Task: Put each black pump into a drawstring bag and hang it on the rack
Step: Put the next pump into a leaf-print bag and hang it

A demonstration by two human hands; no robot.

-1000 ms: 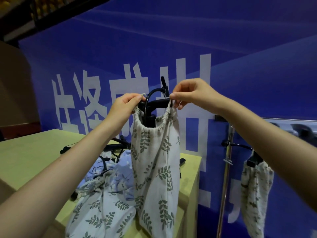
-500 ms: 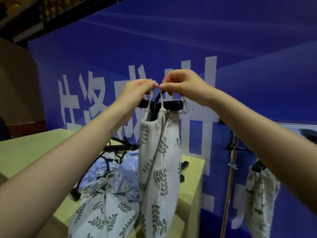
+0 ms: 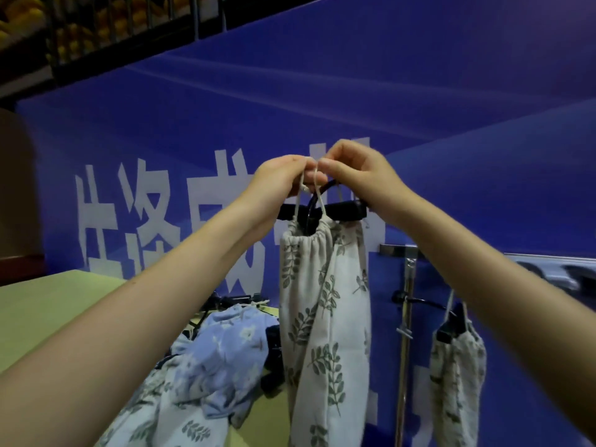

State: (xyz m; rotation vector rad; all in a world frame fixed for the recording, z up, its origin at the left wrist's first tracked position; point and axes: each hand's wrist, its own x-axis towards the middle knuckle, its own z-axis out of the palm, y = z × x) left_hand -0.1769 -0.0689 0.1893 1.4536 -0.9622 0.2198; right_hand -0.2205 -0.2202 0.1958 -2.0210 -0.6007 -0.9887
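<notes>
A cream drawstring bag with green leaf print (image 3: 322, 304) hangs in mid-air in front of me, its mouth gathered. The black pump's handle (image 3: 342, 210) sticks out crosswise at the top. My left hand (image 3: 283, 179) and my right hand (image 3: 358, 169) meet above it, each pinching the white drawstring (image 3: 319, 195). A second leaf-print bag (image 3: 458, 369) hangs from the metal rack (image 3: 407, 321) at the lower right, a black handle showing at its top.
A pale green table (image 3: 48, 311) lies at the lower left with a heap of blue floral and leaf-print bags (image 3: 222, 359) and several black pumps behind it. A blue banner with white characters fills the background. The rack's upright post stands right of the table.
Both hands have come together above the bag and pulled the drawstring up, closing the bag's mouth. The bag has risen and shifted a little to the right in view.
</notes>
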